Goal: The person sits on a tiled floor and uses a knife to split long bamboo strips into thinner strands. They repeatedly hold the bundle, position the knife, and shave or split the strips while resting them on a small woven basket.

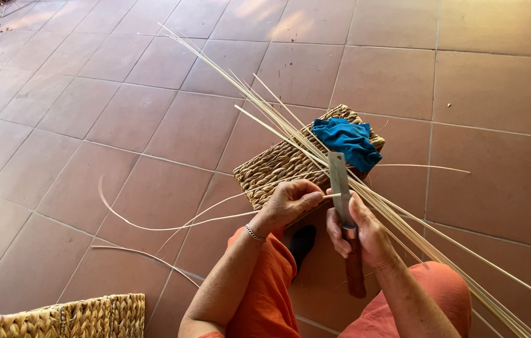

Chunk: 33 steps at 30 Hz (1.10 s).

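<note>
— What is your right hand (358,230) doing?
— It is wrapped around a knife (343,206) with a wooden handle. The flat blade points away from you.

— And your left hand (290,201)?
— Its thumb and fingers pinch a thin cane strip (212,219), right beside the blade. The strip curls off to your left across the tiled floor (153,125). It may touch the blade, but that is hard to see.

— What else is close?
— A bundle of long strips (403,216) runs slanting under your right hand. Just past your hands lies a woven mat (278,166) with a blue cloth (347,143) on it.

Single head view, steeply down, close over tiled floor (153,125).
</note>
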### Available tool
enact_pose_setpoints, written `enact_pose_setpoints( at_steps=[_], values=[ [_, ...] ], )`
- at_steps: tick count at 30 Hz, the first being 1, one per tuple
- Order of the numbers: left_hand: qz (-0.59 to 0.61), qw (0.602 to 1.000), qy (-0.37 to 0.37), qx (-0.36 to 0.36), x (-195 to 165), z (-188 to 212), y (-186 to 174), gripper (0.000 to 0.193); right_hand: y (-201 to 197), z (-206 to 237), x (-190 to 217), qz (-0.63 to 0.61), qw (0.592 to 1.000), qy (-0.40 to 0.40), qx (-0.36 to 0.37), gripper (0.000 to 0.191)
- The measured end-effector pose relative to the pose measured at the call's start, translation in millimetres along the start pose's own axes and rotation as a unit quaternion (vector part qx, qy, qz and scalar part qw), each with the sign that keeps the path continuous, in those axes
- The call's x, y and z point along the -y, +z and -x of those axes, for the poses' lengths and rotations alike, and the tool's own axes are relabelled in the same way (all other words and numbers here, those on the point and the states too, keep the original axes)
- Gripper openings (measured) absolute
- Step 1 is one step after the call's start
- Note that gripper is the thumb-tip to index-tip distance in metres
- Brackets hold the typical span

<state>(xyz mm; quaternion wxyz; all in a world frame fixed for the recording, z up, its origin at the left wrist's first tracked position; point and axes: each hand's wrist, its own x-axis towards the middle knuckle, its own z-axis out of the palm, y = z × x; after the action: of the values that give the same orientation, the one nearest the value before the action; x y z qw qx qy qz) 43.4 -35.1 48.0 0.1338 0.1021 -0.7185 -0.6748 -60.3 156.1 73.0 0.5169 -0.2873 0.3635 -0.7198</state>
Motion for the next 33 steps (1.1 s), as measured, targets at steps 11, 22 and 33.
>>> enact_pose_setpoints(
  at_steps=[11,22,33],
  values=[
    [-0.131,0.989,0.044,-0.044,-0.3,2.1,4.3,0.021,-20.9,-1.2,-13.2,-0.096,0.994,0.034,0.048,0.067],
    [-0.128,0.989,0.053,-0.051,5.9,1.4,6.1,0.019,-10.2,-1.0,-16.4,-0.11,0.993,0.042,0.028,0.054],
    [-0.069,0.997,0.046,-0.009,0.2,-2.6,3.8,0.018,-10.8,-2.1,-4.6,-0.06,0.998,-0.003,0.009,0.06]
  ],
)
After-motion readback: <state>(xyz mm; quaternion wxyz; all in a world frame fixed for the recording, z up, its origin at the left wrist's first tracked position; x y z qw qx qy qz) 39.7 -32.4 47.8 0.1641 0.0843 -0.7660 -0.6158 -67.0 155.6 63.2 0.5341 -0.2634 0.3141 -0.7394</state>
